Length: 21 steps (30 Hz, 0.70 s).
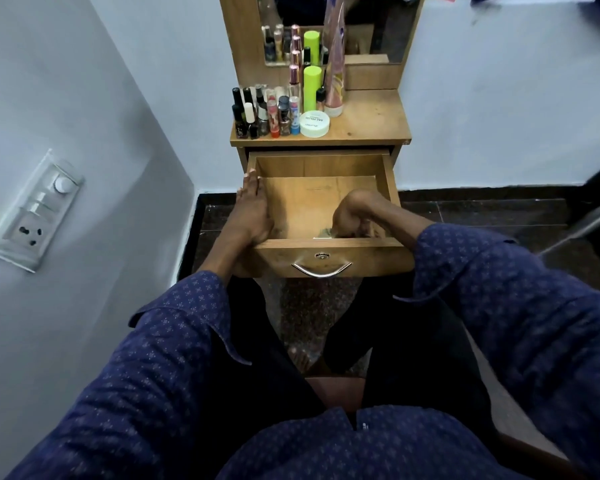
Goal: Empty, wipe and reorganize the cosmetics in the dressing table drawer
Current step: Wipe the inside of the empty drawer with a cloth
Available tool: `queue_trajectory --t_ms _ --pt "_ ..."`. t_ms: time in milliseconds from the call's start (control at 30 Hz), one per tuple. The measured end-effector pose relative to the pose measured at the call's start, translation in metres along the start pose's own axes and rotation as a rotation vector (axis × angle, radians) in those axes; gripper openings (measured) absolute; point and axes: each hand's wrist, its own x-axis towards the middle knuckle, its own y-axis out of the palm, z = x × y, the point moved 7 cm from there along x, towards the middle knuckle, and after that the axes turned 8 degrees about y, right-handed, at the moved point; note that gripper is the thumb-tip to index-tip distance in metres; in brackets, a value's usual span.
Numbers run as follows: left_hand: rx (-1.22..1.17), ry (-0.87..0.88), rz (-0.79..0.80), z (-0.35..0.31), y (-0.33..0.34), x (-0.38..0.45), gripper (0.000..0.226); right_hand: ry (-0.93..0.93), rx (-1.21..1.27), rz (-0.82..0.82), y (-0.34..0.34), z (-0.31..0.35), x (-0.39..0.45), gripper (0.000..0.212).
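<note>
At the frame's centre we rest our left hand [253, 211] flat along the open drawer [321, 202]'s left wall, our right hand [352, 218] curled on something indistinct at its front edge, cosmetics [277, 112] lined up on the desk [371, 123] above.

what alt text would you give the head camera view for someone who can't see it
A seated person's right hand presses something small, partly hidden, onto the floor of an open, emptied wooden drawer, while the left hand rests on its left wall. Cosmetic bottles and a round white jar stand on the dressing table top above.
</note>
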Motion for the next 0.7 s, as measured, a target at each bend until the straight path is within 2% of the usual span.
queue_trajectory --t_ms 67,167,300,433,567,700 --pt "0.012 0.005 -0.006 -0.002 -0.002 0.003 0.090 -0.084 0.141 0.028 -0.002 -0.005 0.006 0.024" --pt "0.003 -0.007 -0.008 0.000 -0.001 0.004 0.090 -0.234 0.267 -0.041 -0.006 0.019 -0.004 0.022" --pt "-0.070 0.019 -0.032 -0.020 0.002 0.000 0.086 -0.517 0.522 -0.129 -0.001 0.068 -0.018 0.043" --pt "-0.122 0.037 -0.102 -0.017 -0.007 -0.009 0.077 -0.582 0.695 -0.062 -0.001 0.052 -0.012 0.047" --pt "-0.231 0.113 -0.198 -0.022 -0.021 -0.009 0.053 -0.611 0.821 -0.296 -0.026 0.017 -0.030 0.030" --pt "-0.456 0.127 -0.267 -0.050 -0.022 -0.005 0.039 -0.617 0.889 -0.390 -0.035 -0.022 -0.048 0.029"
